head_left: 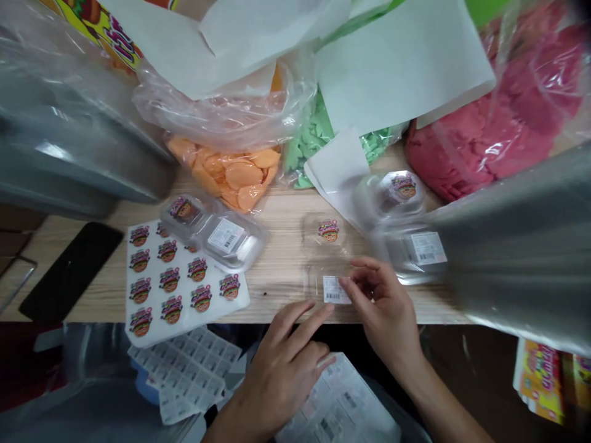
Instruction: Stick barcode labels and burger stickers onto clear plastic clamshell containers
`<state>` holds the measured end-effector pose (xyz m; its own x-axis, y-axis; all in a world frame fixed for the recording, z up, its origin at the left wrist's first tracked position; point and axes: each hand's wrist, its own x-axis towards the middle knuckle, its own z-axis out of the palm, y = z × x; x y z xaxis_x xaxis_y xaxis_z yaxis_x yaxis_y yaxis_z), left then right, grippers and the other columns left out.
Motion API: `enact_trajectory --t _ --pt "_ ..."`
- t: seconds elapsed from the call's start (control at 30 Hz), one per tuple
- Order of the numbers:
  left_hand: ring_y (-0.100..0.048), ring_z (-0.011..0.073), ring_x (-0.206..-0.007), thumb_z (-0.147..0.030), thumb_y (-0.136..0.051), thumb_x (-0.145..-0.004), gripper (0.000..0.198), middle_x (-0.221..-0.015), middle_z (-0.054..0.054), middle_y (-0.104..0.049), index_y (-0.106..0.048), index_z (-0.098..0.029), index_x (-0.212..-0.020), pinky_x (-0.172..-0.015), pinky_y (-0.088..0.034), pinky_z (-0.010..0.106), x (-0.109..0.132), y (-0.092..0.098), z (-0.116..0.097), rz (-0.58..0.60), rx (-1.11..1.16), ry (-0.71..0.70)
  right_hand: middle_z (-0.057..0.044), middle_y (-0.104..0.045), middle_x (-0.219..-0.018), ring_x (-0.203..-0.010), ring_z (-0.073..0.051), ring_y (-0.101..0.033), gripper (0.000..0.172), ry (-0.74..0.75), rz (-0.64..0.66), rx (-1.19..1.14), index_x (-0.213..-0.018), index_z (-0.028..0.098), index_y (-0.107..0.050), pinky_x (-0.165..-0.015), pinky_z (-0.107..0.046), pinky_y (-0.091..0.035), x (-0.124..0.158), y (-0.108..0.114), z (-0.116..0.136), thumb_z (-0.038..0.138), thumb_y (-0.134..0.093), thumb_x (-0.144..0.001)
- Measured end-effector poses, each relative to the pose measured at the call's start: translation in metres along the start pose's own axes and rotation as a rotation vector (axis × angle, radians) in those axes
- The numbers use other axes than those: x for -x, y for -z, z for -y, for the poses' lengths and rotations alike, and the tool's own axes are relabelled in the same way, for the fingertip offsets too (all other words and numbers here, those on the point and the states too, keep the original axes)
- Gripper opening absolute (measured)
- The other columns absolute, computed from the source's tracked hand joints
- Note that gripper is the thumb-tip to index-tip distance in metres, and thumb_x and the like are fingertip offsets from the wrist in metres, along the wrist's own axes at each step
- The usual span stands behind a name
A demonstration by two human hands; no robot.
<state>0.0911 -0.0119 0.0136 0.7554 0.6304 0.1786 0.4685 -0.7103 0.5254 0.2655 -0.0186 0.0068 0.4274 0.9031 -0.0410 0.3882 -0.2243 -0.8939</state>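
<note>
Clear plastic clamshell container (325, 261) is laid flat on a pale wood-grain table (281, 215), its two halves seen one above the other, near the table's front edge. A round cartoon sticker (328, 231) is stuck on the far half and a barcode label (335, 289) on the near half.

The right hand (383, 301) is raised over the near half, wrist toward the lower right. Its thumb and index fingertips (345, 282) are held close together at the label's right edge, with the other fingers curled above; whether the label is pinched cannot be told. The left hand (277, 375) is held palm down below the table edge, with its fingers (318, 317) spread apart and extended, the index fingertip just short of the container's near edge.

A sticker sheet (184, 283) of matching round stickers lies to the left, beside two more clear containers (212, 231). A sheet of barcode labels (184, 375) and a printed paper (337, 406) are seen below the table edge. Orange discs in a plastic bag (226, 175), green pieces (314, 147) and a red mass under plastic (484, 135) are heaped beyond. A black smartphone (69, 271) is lying at the far left.
</note>
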Motion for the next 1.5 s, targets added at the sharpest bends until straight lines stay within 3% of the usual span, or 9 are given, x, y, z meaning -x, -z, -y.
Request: enact_trajectory --t 0.2,0.3,0.47,0.6,0.83,0.97,1.1,1.3,1.5 --pt "-0.054 0.0288 -0.114 -0.016 -0.057 -0.087 0.012 -0.124 0.005 -0.064 -0.063 -0.017 -0.076 -0.105 -0.037 0.054 -0.006 -0.013 0.004 0.014 -0.029 0.089 -0.004 -0.062 -0.084 -0.075 -0.018 -0.058 0.024 0.106 -0.043 0.253 -0.107 0.025 -0.060 -0.074 -0.036 -0.050 0.007 -0.012 -0.008 0.025 -0.059 -0.083" --pt "-0.056 0.0261 -0.110 -0.018 -0.058 -0.086 0.011 -0.122 0.007 -0.063 -0.062 -0.019 -0.076 -0.099 -0.045 0.047 -0.012 -0.010 0.001 0.031 0.031 0.134 -0.013 -0.058 -0.109 -0.093 -0.024 -0.058 0.031 0.106 -0.122 0.350 -0.119 0.020 -0.055 -0.083 -0.045 -0.048 0.012 -0.019 -0.012 0.028 -0.050 -0.089" --pt "-0.027 0.0347 -0.137 -0.010 -0.056 -0.084 0.010 -0.150 0.020 -0.027 -0.064 -0.017 -0.081 -0.099 -0.041 0.056 -0.013 -0.006 -0.008 0.075 0.203 0.345 -0.022 -0.052 -0.128 -0.123 -0.034 -0.043 0.037 0.125 -0.097 0.344 -0.122 0.011 -0.052 -0.097 -0.057 -0.036 0.021 -0.023 -0.017 0.031 -0.044 -0.092" --pt "-0.027 0.0352 -0.137 -0.015 -0.062 -0.081 0.004 -0.147 0.020 -0.035 -0.065 -0.017 -0.080 -0.102 -0.036 0.056 -0.002 -0.013 -0.014 0.095 0.367 0.355 -0.016 -0.047 -0.132 -0.123 -0.029 -0.045 0.027 0.160 -0.037 0.192 -0.116 0.019 -0.054 -0.095 -0.052 -0.041 0.033 -0.015 -0.020 0.029 -0.048 -0.091" --pt "-0.038 0.0253 -0.133 -0.027 -0.065 -0.083 0.004 -0.152 0.005 -0.031 -0.067 -0.023 -0.084 -0.106 -0.036 0.036 0.013 0.016 -0.005 -0.493 0.657 0.270 -0.006 -0.051 -0.123 -0.096 -0.014 -0.058 0.027 0.300 0.166 -0.090 -0.112 0.028 -0.055 -0.074 -0.025 -0.050 -0.019 -0.004 0.043 0.022 -0.060 -0.085" --pt "-0.041 0.0236 -0.131 -0.028 -0.068 -0.080 0.009 -0.151 -0.001 -0.033 -0.067 -0.023 -0.073 -0.109 -0.030 0.034 0.013 0.054 0.017 -0.790 0.965 0.734 -0.004 -0.058 -0.115 -0.088 -0.013 -0.059 0.030 0.495 0.529 -0.105 -0.112 0.026 -0.060 -0.075 -0.028 -0.050 -0.089 -0.054 0.100 0.022 -0.064 -0.082" --pt "-0.039 0.0275 -0.132 -0.035 -0.067 -0.080 0.018 -0.141 0.006 -0.049 -0.068 -0.022 -0.091 -0.109 -0.029 0.043 0.005 0.064 0.046 -0.862 1.329 1.002 -0.004 -0.065 -0.103 -0.090 -0.017 -0.063 0.022 0.523 0.757 -0.011 -0.105 0.016 -0.062 -0.080 -0.037 -0.052 -0.122 -0.115 0.104 0.026 -0.061 -0.086" --pt "-0.061 0.0234 -0.111 -0.035 -0.068 -0.078 0.032 -0.115 0.006 -0.068 -0.063 -0.023 -0.108 -0.096 -0.045 0.037 -0.004 0.058 0.069 -0.922 1.489 0.947 -0.007 -0.059 -0.114 -0.095 -0.019 -0.061 0.031 0.398 0.638 0.082 -0.116 0.016 -0.055 -0.079 -0.039 -0.052 -0.101 -0.135 0.073 0.032 -0.055 -0.090" --pt "-0.065 0.0195 -0.096 -0.037 -0.075 -0.072 0.021 -0.092 -0.002 -0.073 -0.065 -0.023 -0.084 -0.085 -0.048 0.027 0.003 0.056 0.042 -0.826 1.506 0.990 -0.003 -0.064 -0.094 -0.078 -0.014 -0.064 0.032 0.280 0.378 0.106 -0.106 0.016 -0.056 -0.067 -0.028 -0.054 -0.058 -0.089 0.081 0.036 -0.063 -0.082"
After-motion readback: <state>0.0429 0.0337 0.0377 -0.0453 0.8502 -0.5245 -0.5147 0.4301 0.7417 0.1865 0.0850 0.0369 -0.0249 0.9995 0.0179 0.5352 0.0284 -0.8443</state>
